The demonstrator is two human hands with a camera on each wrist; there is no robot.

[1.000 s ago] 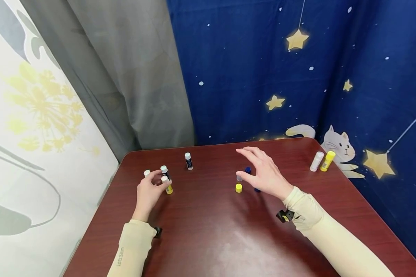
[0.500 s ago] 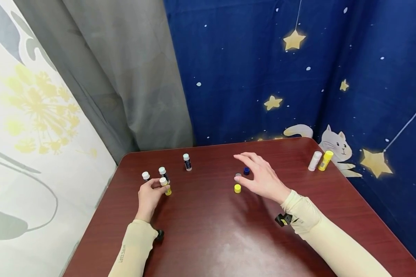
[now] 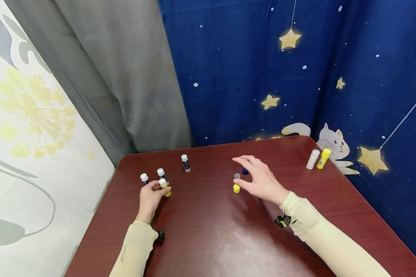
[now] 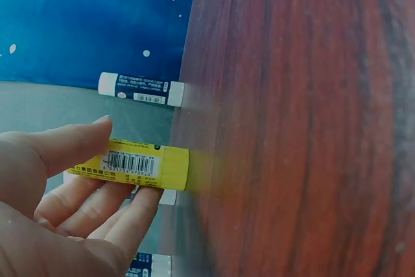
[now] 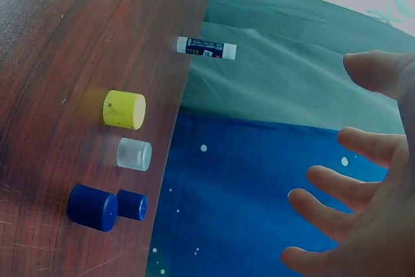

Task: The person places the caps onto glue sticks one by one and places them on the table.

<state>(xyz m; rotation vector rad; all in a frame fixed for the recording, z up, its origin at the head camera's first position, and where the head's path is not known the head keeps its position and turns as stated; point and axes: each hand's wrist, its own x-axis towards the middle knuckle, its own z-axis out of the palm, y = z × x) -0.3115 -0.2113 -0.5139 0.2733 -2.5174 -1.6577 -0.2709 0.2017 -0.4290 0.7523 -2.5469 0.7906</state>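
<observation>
My left hand (image 3: 150, 199) pinches a yellow glue stick (image 4: 139, 167) between thumb and fingers. It stands upright, white end up, its yellow base at the tabletop. Close by are two navy-labelled glue sticks with white ends, one just behind (image 3: 161, 172) and one to the left (image 3: 145, 178), partly hidden by the hand. My right hand (image 3: 263, 181) hovers with fingers spread, holding nothing. Around it on the table stand a yellow cap (image 5: 123, 109), a clear cap (image 5: 134, 154), a large blue cap (image 5: 92, 207) and a smaller blue cap (image 5: 132, 205).
Another navy glue stick (image 3: 185, 163) stands near the back edge of the brown table (image 3: 208, 231). At the back right corner, a white glue stick (image 3: 313, 159) and a yellow glue stick (image 3: 324, 158) stand side by side. Curtains (image 3: 249, 77) hang behind the table.
The head view has shifted slightly. My right hand has sunk a little, covering one blue cap from the head view. My left hand keeps its grip on the yellow glue stick, nearly unmoved.
</observation>
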